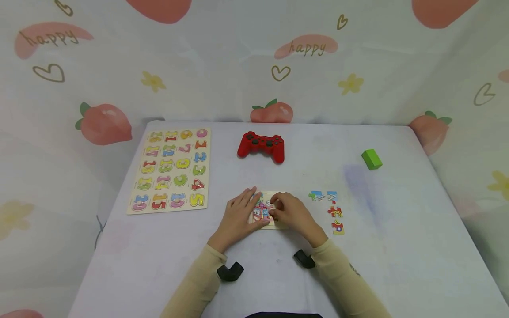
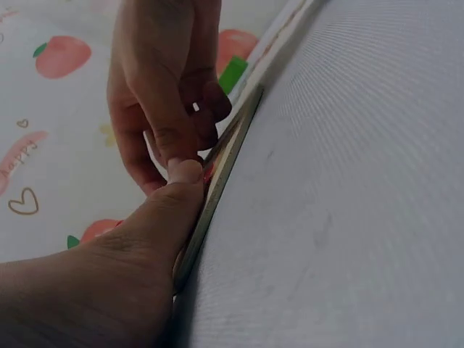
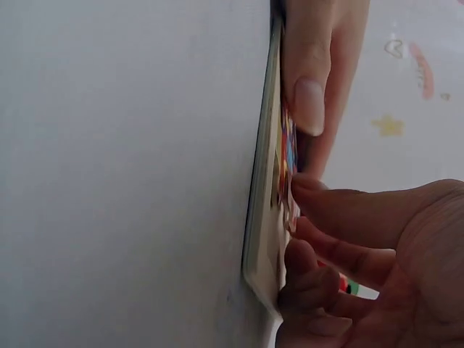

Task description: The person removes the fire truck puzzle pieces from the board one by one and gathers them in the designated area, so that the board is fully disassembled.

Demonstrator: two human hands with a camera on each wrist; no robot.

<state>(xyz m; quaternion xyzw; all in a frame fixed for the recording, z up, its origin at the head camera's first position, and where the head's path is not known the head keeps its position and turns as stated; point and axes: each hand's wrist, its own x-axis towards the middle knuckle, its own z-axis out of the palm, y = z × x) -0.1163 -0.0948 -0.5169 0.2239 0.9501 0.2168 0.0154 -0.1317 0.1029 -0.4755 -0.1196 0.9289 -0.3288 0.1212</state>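
A small jigsaw board (image 1: 274, 227) with a light wooden frame lies on the table between both hands, several colourful pieces set in it. My left hand (image 1: 238, 213) rests along its left side, fingers extended, thumb on the lower edge. Over the right part of the board, my right hand (image 1: 294, 216) pinches a puzzle piece (image 3: 291, 206) between thumb and fingers, low against the board. The fingers hide most of that piece. Loose puzzle pieces (image 1: 335, 212) lie to the right of my right hand. In the left wrist view, the board (image 2: 217, 196) appears edge-on.
A wooden number board (image 1: 203, 194) lies at the left. At the back middle is a red game controller (image 1: 261, 145), and a green block (image 1: 371, 159) sits at the back right. Black wrist straps (image 1: 230, 271) stick out below the hands.
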